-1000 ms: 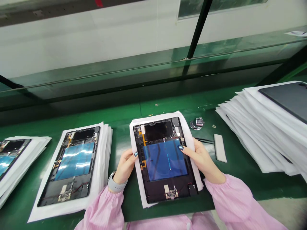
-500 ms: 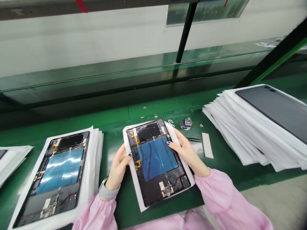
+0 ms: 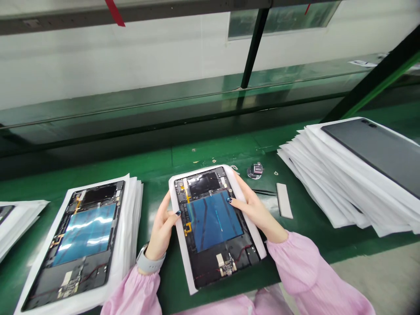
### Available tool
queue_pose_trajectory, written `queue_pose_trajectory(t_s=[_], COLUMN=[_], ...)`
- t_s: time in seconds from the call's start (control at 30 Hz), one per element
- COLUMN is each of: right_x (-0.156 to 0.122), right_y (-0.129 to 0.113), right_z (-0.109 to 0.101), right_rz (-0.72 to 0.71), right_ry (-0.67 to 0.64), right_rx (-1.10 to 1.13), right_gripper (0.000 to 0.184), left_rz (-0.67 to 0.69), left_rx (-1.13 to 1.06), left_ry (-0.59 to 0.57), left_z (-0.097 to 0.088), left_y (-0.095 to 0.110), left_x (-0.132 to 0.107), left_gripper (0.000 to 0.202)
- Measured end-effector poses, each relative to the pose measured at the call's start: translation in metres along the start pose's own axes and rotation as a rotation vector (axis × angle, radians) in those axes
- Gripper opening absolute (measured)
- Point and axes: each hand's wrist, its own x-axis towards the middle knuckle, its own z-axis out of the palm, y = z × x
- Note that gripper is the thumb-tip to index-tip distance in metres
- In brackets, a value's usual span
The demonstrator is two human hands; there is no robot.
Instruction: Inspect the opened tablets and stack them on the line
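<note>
since one second ago, the held tablet [image 3: 215, 223] has tipped its top a bit to the left. from left to right on the green table [image 3: 173, 284], a small paper pile [image 3: 26, 221] comes first, then a fat pile [image 3: 130, 227] with another open tablet [image 3: 83, 238] on top, then the left hand [image 3: 162, 227] pinching the white sheet [image 3: 252, 225] under the held tablet. next, the right hand [image 3: 257, 210] grips the other side, thumb on the blue part, near black tweezers [image 3: 265, 192], a silver counter [image 3: 255, 170], a pale block [image 3: 284, 201] and a tall stack [image 3: 328, 177].
</note>
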Motion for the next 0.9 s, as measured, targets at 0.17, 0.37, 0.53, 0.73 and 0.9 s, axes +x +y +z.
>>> queue_pose_trajectory(t_s=[0.17, 0.37, 0.53, 0.73, 0.9], right_x=[0.004, 0.010, 0.011, 0.014, 0.015], right_y=[0.005, 0.009, 0.010, 0.019, 0.024], right_z=[0.002, 0.002, 0.001, 0.000, -0.001], right_rz=[0.169, 0.160, 0.171, 0.166, 0.135], right_ry=[0.054, 0.109, 0.100, 0.135, 0.127], right_rx=[-0.018, -0.096, -0.123, -0.184, -0.217], right_gripper=[0.053, 0.026, 0.029, 0.027, 0.031], left_rz=[0.000, -0.012, -0.015, -0.052, -0.065], left_rx=[0.069, 0.153, 0.189, 0.217, 0.197], left_ry=[0.034, 0.014, 0.052, -0.009, -0.035], left_z=[0.005, 0.008, 0.008, 0.005, 0.002], left_y=[0.003, 0.006, 0.006, 0.000, -0.003], left_x=[0.004, 0.011, 0.013, 0.017, 0.020], left_gripper=[0.079, 0.084, 0.082, 0.081, 0.083])
